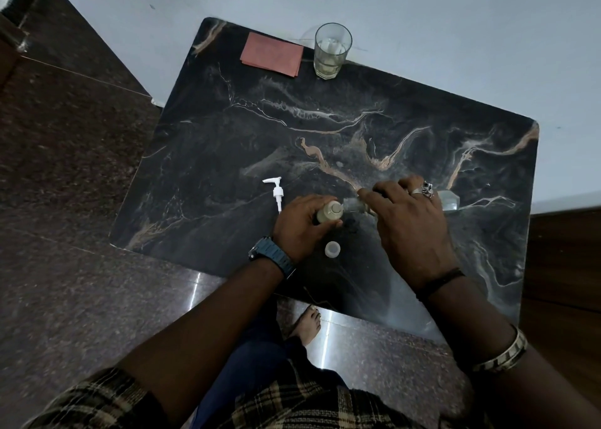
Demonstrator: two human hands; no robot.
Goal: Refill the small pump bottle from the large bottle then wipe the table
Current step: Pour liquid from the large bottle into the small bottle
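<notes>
On the dark marble table [227, 142], my left hand [299, 230] grips the small bottle [330, 212], which stands upright with its mouth open and pale liquid inside. My right hand [413, 230] holds the large clear bottle [450, 199] tipped on its side, its neck [353, 205] touching the small bottle's mouth. Most of the large bottle is hidden under my fingers. The white pump head [276, 193] lies on the table left of my left hand. A small white cap [332, 249] sits between my wrists.
A folded reddish cloth [271, 54] lies at the table's far edge, with a drinking glass [331, 51] beside it to the right. A pale wall runs behind the table. Dark stone floor lies to the left, and my bare foot [307, 326] is under the near edge.
</notes>
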